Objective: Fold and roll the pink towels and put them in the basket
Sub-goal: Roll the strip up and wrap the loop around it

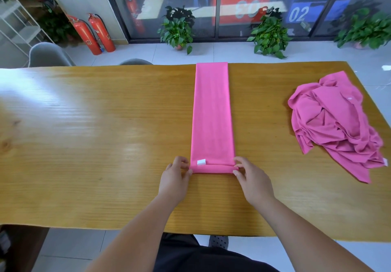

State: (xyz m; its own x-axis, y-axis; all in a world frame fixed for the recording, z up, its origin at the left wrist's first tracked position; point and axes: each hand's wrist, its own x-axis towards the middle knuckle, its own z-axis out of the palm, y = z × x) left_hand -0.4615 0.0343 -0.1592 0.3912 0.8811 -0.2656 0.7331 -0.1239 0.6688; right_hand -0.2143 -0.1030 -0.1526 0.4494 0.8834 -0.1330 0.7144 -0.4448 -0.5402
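Observation:
A pink towel, folded into a long narrow strip, lies across the wooden table from its far edge toward me. Its near end is turned over into a small roll with a white label beside it. My left hand pinches the left end of that roll. My right hand pinches the right end. A crumpled heap of pink towels lies on the right side of the table. No basket is in view.
Two grey chairs stand behind the table's far left edge. Beyond are fire extinguishers, potted plants on the tiled floor, a white rack at far left and glass doors.

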